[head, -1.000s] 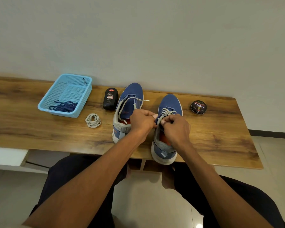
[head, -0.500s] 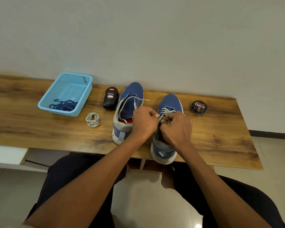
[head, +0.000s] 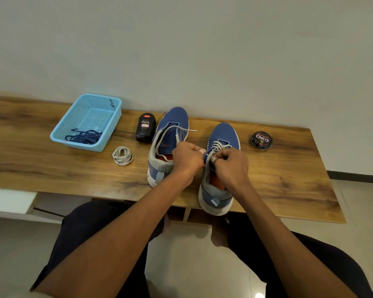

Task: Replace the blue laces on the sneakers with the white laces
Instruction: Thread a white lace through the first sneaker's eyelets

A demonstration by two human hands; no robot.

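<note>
I observe both hands working at the upper eyelets of the right sneaker (head: 221, 168), which stands on the desk (head: 289, 173) with its heel over the near edge. My left hand (head: 186, 159) has its fingers curled tight, apparently clamped on 1 end of the white lace (head: 219, 145); the lace itself is hidden inside the fist, so I judge this from the hand's posture. My right hand (head: 232, 166) has its fingers pinched together on the other end, just above the tongue. Beyond the fingers, toward the toe, the lace already crosses several eyelet rows.

The left sneaker (head: 170, 140) sits just left of my left hand, with a white lace only loosely started and 1 tip lying out over its side. Well left of the fingers, a coiled spare lace (head: 122, 155) lies on the desk, and the blue laces (head: 83, 136) lie in the blue basket (head: 108, 104). A polish bottle (head: 145, 130) stands beyond my left hand; a polish tin (head: 261, 140) stands beyond my right.

Risks, as I judge them:
1. Uneven pulling could leave 1 end short for tying.
2. A hard tug toward me could drag the overhanging right sneaker off the desk.
3. A frayed tip could miss the eyelet; I cannot see the tips.
</note>
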